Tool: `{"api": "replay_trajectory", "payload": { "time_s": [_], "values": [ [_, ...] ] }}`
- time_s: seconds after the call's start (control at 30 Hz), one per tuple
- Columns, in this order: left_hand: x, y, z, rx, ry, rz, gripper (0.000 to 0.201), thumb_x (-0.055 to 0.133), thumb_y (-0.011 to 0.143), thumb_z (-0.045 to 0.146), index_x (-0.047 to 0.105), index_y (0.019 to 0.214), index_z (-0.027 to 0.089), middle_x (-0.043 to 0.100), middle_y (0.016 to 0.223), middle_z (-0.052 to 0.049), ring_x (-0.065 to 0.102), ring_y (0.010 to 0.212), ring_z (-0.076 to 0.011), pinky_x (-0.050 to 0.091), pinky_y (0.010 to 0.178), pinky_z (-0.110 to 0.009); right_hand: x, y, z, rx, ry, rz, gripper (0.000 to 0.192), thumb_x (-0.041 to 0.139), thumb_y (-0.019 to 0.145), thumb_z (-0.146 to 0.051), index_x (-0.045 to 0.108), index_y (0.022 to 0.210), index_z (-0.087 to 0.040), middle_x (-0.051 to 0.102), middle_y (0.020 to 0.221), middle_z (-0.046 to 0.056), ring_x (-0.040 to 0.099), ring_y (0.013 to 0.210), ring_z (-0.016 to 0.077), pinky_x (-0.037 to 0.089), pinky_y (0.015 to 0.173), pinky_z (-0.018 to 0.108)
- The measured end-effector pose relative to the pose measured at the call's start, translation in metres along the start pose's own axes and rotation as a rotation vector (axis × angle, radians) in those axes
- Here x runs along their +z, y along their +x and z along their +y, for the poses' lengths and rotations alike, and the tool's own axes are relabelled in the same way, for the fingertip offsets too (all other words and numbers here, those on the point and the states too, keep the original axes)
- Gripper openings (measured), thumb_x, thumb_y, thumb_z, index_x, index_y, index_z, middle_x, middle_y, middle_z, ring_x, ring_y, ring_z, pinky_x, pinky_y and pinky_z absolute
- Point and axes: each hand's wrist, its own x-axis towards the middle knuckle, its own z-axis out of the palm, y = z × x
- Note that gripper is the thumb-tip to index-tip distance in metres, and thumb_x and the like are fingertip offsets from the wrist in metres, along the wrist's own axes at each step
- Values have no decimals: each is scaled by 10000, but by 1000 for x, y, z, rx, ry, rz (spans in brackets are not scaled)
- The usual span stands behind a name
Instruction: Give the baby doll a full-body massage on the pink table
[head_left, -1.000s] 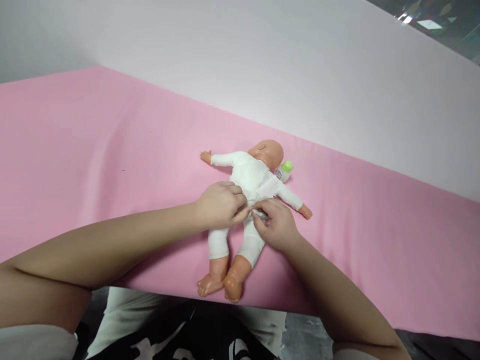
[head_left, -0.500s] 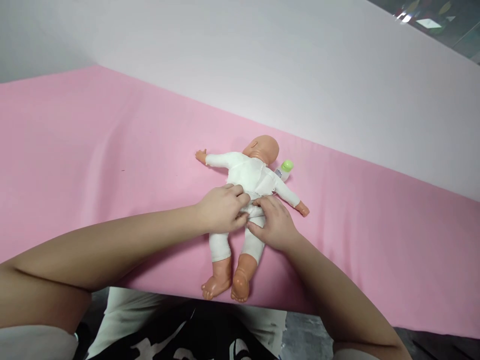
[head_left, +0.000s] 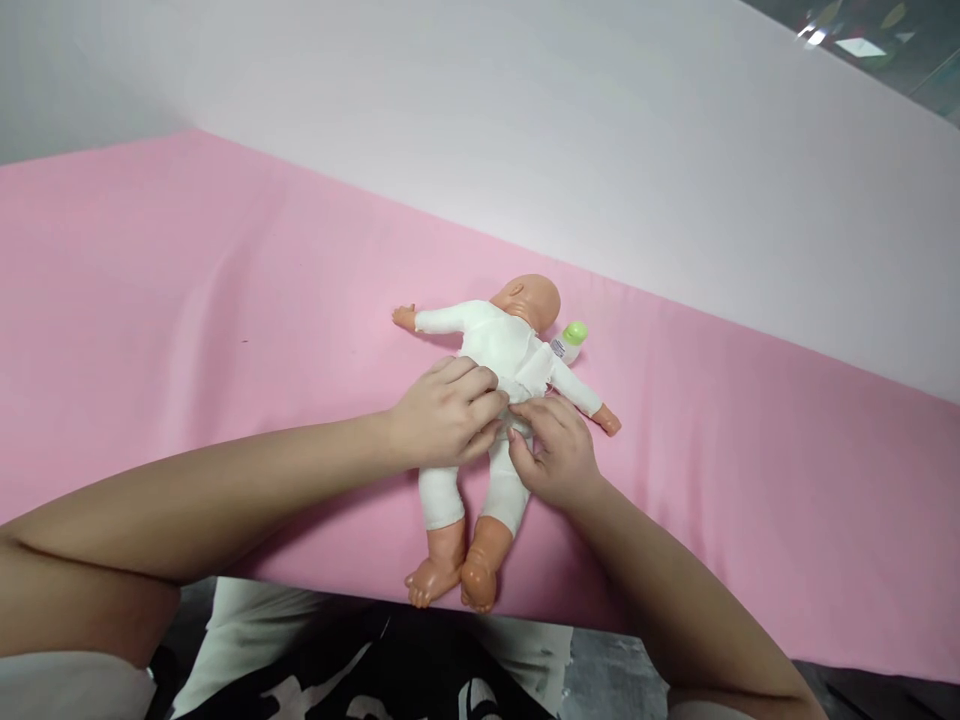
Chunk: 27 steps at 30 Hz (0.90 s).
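Observation:
A baby doll with a white cloth body lies face down, its head pointing away from me and its feet toward me. The white cloth on its back has a ragged, torn-looking edge. My left hand is closed over the doll's lower back, with its fingers curled on the cloth there. Opposite it, my right hand bends its thumb and fingers around the cloth at the doll's bottom. A small gap shows between that thumb and forefinger. The fingertips of both hands nearly meet and partly hide the cloth.
A small clear bottle with a green cap lies beside the doll's head and right arm. Under everything is a pink-covered table, its near edge just past the doll's feet. A pale wall rises behind the table.
My right thumb has moved up, closer to its forefinger. My left hand has shifted slightly, its fingers more curled together. The doll has moved very slightly; the bottle stays in place.

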Motion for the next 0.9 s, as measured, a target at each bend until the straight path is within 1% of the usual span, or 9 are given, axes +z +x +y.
{"api": "replay_trajectory", "payload": {
  "time_s": [0.07,0.17,0.23,0.37,0.47,0.53,0.7,0.8,0.9],
  "values": [
    [5,-1,-3,8,-49,0,274,586,1017,335,779,1091,156,710,1011,-115,604,929,-278,504,861,-436,3,-1,1,26,-8,-37,241,632,965,-217,721,1189,-215,793,1111,114,738,1040,302,616,990,520],
    [12,-1,-6,-34,-132,-94,248,590,1004,302,785,1025,150,706,949,-101,623,891,-257,520,878,-417,7,-1,2,124,-10,-176,253,637,981,-259,739,1205,-200,800,1158,123,740,1091,317,620,1001,524],
    [14,0,-7,-71,-171,-151,239,597,996,301,784,999,152,706,929,-94,640,875,-249,529,880,-410,8,0,3,169,18,-224,249,641,983,-265,747,1200,-202,806,1162,114,741,1105,314,617,1009,518],
    [10,1,-5,-114,-202,-177,254,581,1003,326,777,943,177,706,875,-74,658,838,-238,525,811,-393,4,2,4,178,93,-213,193,599,1010,-255,769,1097,-225,821,1069,82,757,1014,269,627,940,457],
    [7,0,-4,-99,-199,-131,292,525,1028,291,747,868,191,688,825,-60,628,788,-221,506,757,-379,1,3,4,168,111,-209,204,572,1023,-233,774,990,-239,822,968,55,756,904,237,628,856,417],
    [7,-1,-5,-66,-171,-86,272,519,1020,256,737,869,195,689,845,-69,608,800,-227,507,776,-389,1,2,4,152,87,-178,190,590,1014,-236,774,969,-248,825,957,50,756,897,237,626,860,422],
    [11,-4,-6,-57,-140,-17,232,566,987,249,761,1097,191,720,1089,-116,627,986,-273,519,916,-442,3,0,4,154,-22,-73,171,643,983,-284,776,1080,-240,806,1029,88,742,988,283,615,942,489],
    [13,-3,-6,-76,-171,-64,284,563,979,245,754,1173,163,711,1141,-133,636,1048,-288,521,976,-454,5,0,5,181,-26,-115,252,637,981,-290,763,1185,-211,788,1134,120,723,1094,307,603,998,515],
    [15,-1,-6,-81,-205,-136,285,553,981,238,765,1149,147,712,1095,-126,642,1008,-278,526,972,-443,8,0,8,175,8,-182,248,608,1002,-274,762,1179,-194,790,1130,116,722,1091,302,598,1005,509]
  ]
}}
